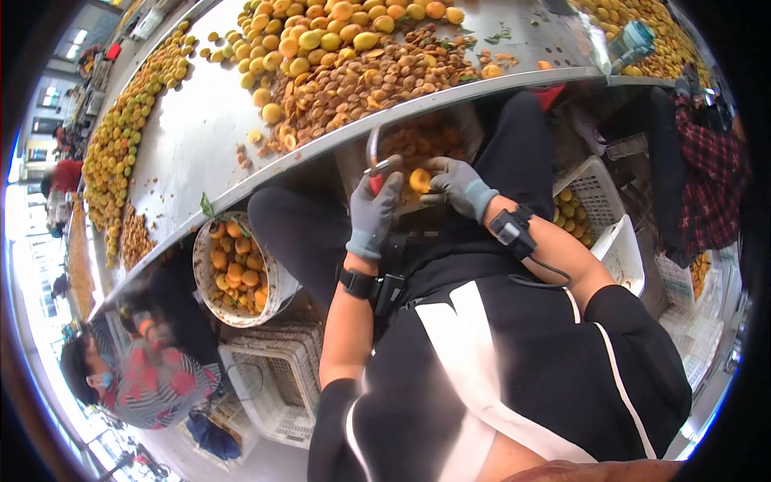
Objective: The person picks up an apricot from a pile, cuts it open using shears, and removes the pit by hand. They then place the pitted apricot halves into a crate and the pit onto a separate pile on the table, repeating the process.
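My left hand (374,207), in a grey glove, is closed round the red handle of a knife (375,159) with a curved blade pointing up toward the table edge. Just right of it, my right hand (459,189), also gloved, pinches a yellow-orange apricot (420,181) between its fingertips. The two hands are a short distance apart above my lap. Below and beyond them, under the table edge, a container of orange fruit pieces (426,138) is partly hidden by shadow.
The metal table (181,132) bears whole apricots (341,24) and a heap of pits (377,84). A white bucket of apricots (277,285) stands left of my leg, near stacked crates (273,426). A co-worker (161,381) sits lower left, another person (707,177) right, beyond a crate (598,185).
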A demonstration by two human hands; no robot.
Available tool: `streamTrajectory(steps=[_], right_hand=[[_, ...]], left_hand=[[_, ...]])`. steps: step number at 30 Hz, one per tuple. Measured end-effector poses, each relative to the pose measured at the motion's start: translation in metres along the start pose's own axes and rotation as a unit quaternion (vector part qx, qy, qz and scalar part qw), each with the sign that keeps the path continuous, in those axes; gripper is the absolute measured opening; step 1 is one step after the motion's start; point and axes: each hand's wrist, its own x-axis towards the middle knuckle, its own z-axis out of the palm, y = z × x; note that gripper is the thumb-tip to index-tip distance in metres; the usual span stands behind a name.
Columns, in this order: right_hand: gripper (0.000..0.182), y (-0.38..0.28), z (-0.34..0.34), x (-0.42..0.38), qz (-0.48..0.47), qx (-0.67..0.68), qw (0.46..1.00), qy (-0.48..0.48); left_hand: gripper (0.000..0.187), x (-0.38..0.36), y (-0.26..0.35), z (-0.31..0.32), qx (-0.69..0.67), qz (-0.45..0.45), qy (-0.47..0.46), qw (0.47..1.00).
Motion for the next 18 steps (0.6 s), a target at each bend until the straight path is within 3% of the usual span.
streamTrajectory(steps=[2,3,7,9,10,13,18], right_hand=[[0.047,0.003,-0.011,0.017,-0.028,-0.2,0.979,0.033],[0.047,0.003,-0.017,0.019,-0.034,-0.198,0.979,0.041],[0.04,0.0,-0.01,0.012,-0.023,-0.082,0.991,0.102],[0.031,-0.016,-0.004,0.001,0.016,0.035,0.999,0.026],[0.023,-0.025,0.0,-0.003,0.0,0.029,0.999,0.013],[0.021,-0.056,0.006,-0.004,-0.085,-0.018,0.996,-0.01],[0.02,-0.109,0.006,0.014,-0.174,0.048,0.983,-0.033]], left_hand=[[0.03,-0.001,0.004,0.001,-0.016,-0.004,0.007,1.0],[0.03,-0.002,0.006,0.002,-0.033,-0.012,0.027,0.999],[0.027,-0.001,0.002,-0.002,-0.035,-0.012,0.035,0.999],[0.026,-0.001,0.0,-0.004,-0.031,-0.007,0.029,0.999],[0.027,-0.001,0.0,-0.004,-0.022,-0.009,0.026,0.999],[0.026,0.0,0.001,-0.007,-0.027,-0.015,0.006,0.999],[0.023,0.005,-0.01,-0.007,-0.041,-0.008,0.02,0.999]])
